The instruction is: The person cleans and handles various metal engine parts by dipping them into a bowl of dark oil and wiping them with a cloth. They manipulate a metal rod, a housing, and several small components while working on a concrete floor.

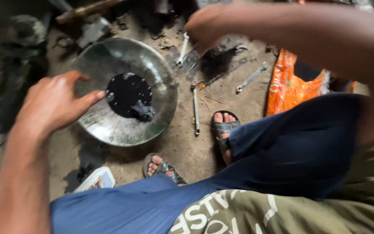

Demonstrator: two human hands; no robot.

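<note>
Pan of black oil between two empty hands

Floor (187,147) of packed, oil-stained dirt is seen from above, with the person's blue trousers (282,147) and olive shirt (304,212) filling the lower right. On the floor, left of centre, a wide, round metal pan (161,82) is set; its dull grey inside is scuffed and streaked, and a black pool of oil (124,93) is held at its bottom, with a dark crumpled lump (143,112) at the pool's lower right edge. Being round, the pan has no long axis; its open mouth is turned straight up.

The left hand (55,104) is held over the pan's left rim, fingers loosely curled and thumb stretched toward the oil; the grip is half open and nothing is held. The right hand (206,28) is blurred at the top, above the ground beyond the pan; its fingers are curled downward, but whether its grip is closed on anything cannot be told.

An orange plastic bag (288,84) lies at the right. Two sandalled feet (224,130) are planted just below and right of the pan. A long spanner (195,108) lies just right of the pan, its long axis running near to far. A second spanner (252,77) lies further right, angled up to the right. A small white container (97,180) sits near the bottom edge.
</note>
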